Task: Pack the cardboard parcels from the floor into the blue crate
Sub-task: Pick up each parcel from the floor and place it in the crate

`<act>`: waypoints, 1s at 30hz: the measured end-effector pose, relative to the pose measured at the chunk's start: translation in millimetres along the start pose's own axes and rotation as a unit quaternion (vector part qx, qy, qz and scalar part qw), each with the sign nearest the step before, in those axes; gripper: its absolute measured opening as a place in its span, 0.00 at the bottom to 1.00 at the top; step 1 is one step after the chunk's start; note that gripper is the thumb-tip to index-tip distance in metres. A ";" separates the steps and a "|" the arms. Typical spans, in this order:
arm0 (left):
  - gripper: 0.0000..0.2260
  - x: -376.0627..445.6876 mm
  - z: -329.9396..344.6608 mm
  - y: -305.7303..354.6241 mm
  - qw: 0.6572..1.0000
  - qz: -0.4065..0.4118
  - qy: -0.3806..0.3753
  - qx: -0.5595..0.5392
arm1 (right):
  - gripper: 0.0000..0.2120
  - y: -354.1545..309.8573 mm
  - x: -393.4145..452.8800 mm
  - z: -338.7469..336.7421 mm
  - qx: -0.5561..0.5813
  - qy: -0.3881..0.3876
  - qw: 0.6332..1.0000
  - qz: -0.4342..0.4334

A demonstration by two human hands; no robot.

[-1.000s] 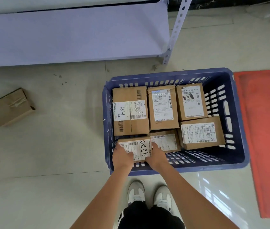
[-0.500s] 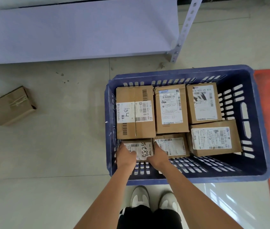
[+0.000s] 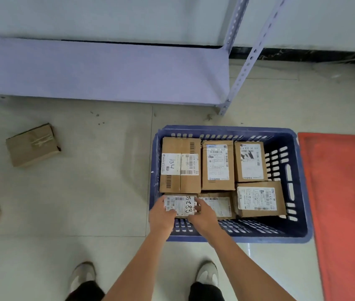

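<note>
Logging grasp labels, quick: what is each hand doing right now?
Left hand: gripping the left end of the parcel marked 5288 in the blue crate.
Right hand: gripping its right end.

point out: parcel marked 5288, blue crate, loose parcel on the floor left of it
parcel marked 5288 [image 3: 181,205], head view, on its white label.
blue crate [image 3: 300,192], head view, on its right rim.
loose floor parcel [image 3: 32,145], head view, on its top face.
</note>
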State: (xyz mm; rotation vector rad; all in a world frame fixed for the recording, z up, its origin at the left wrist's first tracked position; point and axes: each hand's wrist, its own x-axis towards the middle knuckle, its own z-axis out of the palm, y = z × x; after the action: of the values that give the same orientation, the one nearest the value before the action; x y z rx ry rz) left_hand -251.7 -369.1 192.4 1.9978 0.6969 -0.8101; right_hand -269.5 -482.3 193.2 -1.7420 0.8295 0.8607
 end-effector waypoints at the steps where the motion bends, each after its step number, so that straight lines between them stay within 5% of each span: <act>1: 0.21 -3.7 -10.2 4.6 1.000 -0.010 -0.001 -0.028 | 0.31 -12.1 -7.5 5.0 0.005 0.003 1.000 0.006; 9: 0.27 2.7 -168.6 7.3 0.983 -0.023 0.014 -0.180 | 0.34 -125.7 -57.2 96.2 0.031 0.014 0.998 -0.049; 17: 0.20 44.7 -379.6 -93.9 0.952 -0.092 0.045 -0.289 | 0.31 -214.2 -93.2 296.4 0.128 -0.010 0.992 -0.003; 24: 0.21 63.6 -527.9 -187.0 0.937 -0.129 0.074 -0.315 | 0.32 -273.5 -117.1 464.0 0.075 -0.073 0.994 -0.009; 30: 0.18 73.3 -589.3 -269.6 0.905 -0.187 0.154 -0.350 | 0.33 -292.9 -107.1 559.9 -0.039 -0.120 0.991 -0.044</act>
State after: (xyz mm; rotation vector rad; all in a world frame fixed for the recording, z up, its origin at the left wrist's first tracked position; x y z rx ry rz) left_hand -233.5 279.6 257.0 1.3492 1.3664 -0.3584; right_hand -175.4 146.7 271.7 -1.6878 0.5628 1.0320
